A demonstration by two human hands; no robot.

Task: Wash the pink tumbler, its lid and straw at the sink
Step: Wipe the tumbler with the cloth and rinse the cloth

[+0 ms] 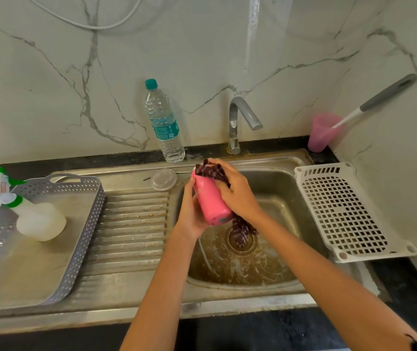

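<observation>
Pink tumbler (pixel 211 201), tilted over the sink (pixel 278 183) basin: left hand (pixel 191 211) grips it from beneath, right hand (pixel 235 191) wraps a dark checked cloth (pixel 212 171) round its upper side, the cloth's tail hanging toward the drain (pixel 252 247). Just left of the left hand, a clear lid (pixel 164 179) on the sink ledge; farther left, a grey tray (pixel 86 224) with a white spray bottle (pixel 37 220). Beyond the hands, tap (pixel 240 117) and water bottle (pixel 164 122); right of the right hand, a white slotted rack (pixel 349 214).

Soft, even, dim greenish light, faint shadows, slightly blurry, wide-angle bending at edges.
</observation>
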